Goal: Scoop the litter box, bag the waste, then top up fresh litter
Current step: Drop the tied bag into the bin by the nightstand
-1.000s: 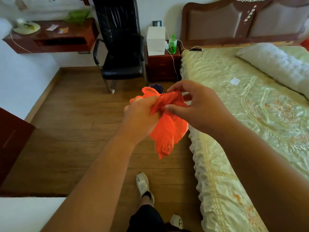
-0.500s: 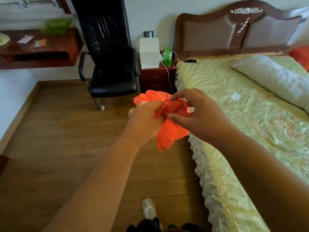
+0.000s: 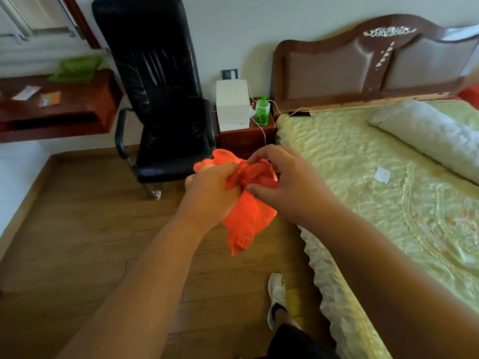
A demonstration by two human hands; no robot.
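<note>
Holding a crumpled orange bag (image 3: 246,218) up in the air over the wood floor (image 3: 85,229), next to the bed (image 3: 388,177). Left hand (image 3: 210,195) squeezing the bunched top in a fist, right hand (image 3: 287,185) pinching the same bunch, bag tail hanging below both

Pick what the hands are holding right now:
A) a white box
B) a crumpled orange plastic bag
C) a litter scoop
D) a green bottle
B: the left hand grips the crumpled orange plastic bag while the right hand pinches its top.
</note>
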